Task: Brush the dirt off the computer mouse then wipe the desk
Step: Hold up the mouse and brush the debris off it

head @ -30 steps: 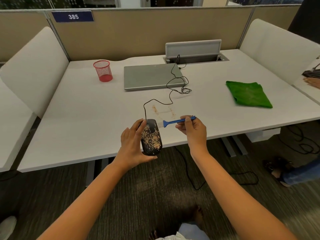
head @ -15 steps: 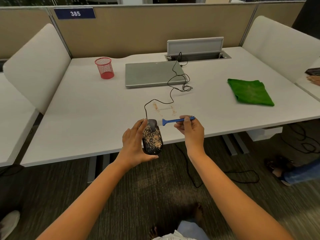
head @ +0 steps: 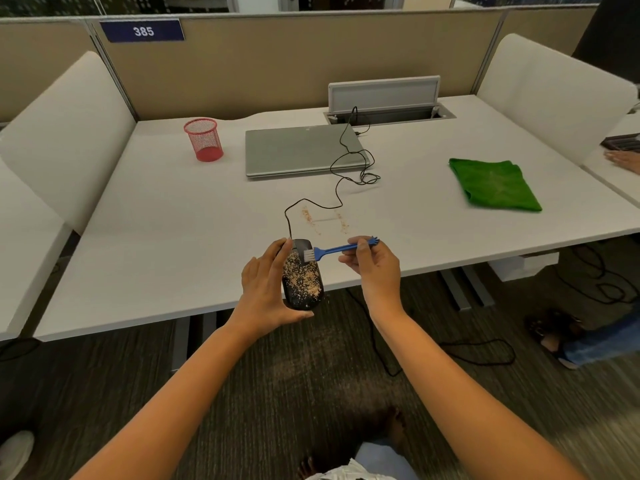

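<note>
My left hand (head: 266,289) grips a black wired computer mouse (head: 302,282) over the desk's front edge; tan crumbs cover its back. My right hand (head: 374,268) pinches the handle of a small blue brush (head: 332,250), whose white bristles touch the mouse's upper part near the wheel. Lines of tan dirt (head: 325,221) lie on the white desk (head: 173,230) just behind the mouse. A folded green cloth (head: 493,183) rests on the desk at the right, apart from both hands.
A shut grey laptop (head: 298,150) sits at the back middle with the mouse cable (head: 349,168) looped beside it. A red mesh cup (head: 204,140) stands at the back left. Another person's hand (head: 623,161) and foot (head: 554,330) show at the right.
The brush head has moved left from beside the mouse onto its top. The mouse stays in my left hand at about the same place.
</note>
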`<state>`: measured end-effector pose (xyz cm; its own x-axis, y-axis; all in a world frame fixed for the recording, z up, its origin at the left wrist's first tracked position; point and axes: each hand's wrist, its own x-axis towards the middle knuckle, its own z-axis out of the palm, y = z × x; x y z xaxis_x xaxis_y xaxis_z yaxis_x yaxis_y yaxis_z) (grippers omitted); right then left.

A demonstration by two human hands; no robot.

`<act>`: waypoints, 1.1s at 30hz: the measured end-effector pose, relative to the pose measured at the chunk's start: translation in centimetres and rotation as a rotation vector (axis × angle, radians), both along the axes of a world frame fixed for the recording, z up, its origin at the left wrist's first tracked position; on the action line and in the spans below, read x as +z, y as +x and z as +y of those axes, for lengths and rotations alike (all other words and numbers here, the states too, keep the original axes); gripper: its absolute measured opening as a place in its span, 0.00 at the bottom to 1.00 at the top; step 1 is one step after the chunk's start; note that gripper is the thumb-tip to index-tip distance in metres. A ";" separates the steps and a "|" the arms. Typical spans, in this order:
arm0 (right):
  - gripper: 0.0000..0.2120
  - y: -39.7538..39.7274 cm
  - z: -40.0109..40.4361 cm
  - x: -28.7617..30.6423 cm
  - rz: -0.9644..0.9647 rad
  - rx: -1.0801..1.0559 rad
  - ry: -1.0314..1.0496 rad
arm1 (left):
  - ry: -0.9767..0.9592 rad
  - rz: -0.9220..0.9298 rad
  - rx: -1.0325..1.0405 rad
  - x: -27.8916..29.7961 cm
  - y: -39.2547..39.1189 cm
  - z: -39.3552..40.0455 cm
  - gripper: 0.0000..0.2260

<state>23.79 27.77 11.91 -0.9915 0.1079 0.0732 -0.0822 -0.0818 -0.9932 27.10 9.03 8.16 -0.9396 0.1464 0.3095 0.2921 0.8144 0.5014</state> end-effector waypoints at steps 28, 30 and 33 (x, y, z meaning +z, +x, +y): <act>0.08 -0.4 1.4 0.1 -0.115 0.005 -0.015 | 0.177 -0.071 -0.002 -0.1 0.3 1.3 0.54; 0.09 -0.4 1.5 -0.1 -0.137 -0.015 -0.016 | 0.195 -0.079 0.005 -0.1 0.4 1.3 0.54; 0.09 -0.5 2.0 -0.3 -0.165 -0.056 -0.038 | 0.197 -0.085 0.011 -0.1 0.6 1.2 0.54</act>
<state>23.26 29.76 11.64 -0.9821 0.1629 -0.0949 0.0759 -0.1194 -0.9899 27.69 10.25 8.01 -0.9646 0.0803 0.2511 0.2338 0.7008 0.6740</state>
